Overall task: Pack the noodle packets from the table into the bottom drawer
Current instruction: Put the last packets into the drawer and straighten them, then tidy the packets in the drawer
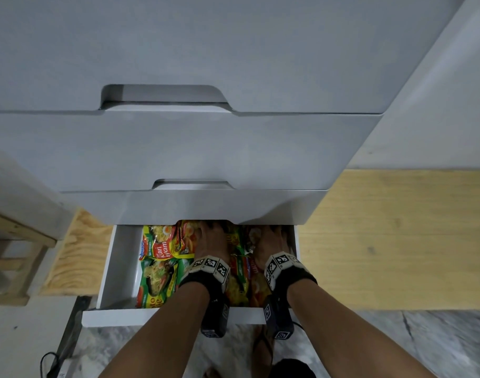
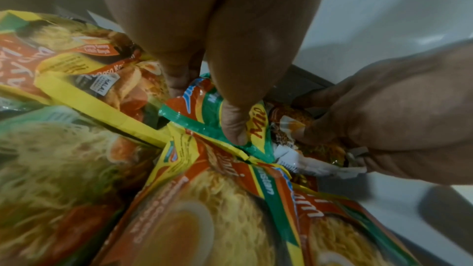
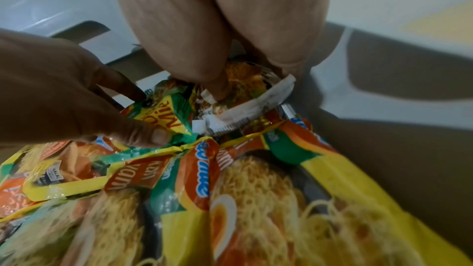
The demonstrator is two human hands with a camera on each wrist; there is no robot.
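1. While both my hands are down in the bottom drawer, the noodle packets lie flat inside it, side by side and overlapping, filling the floor from the left-middle across to the right wall.
2. Left hand: thumb and fingers pinch the top edge of a green-edged packet at the back of the drawer. Thumb tip sits on the print.
3. Right hand: fingers curled round a white-edged packet just right of the green one; the two packets touch. Its sealed end is crumpled.
4. Readable print: "Kari Ayam" on the yellow packet at the left in the head view; "Mie" on the green-edged one; "HALAL" on a small label in the left wrist view; a blue logo ending "mie" upside down in the right wrist view. The rest is too blurred or warped to read.
5. Hidden: the drawer front above covers the back of the open drawer and my fingertips in the head view. Wrist bands with square black-and-white markers cover packets beneath them. I cannot count the packets.
6. Around it: closed grey drawers stacked above, a plywood panel to the right, marbled floor below, a sandalled foot near the bottom edge, partly cut off.
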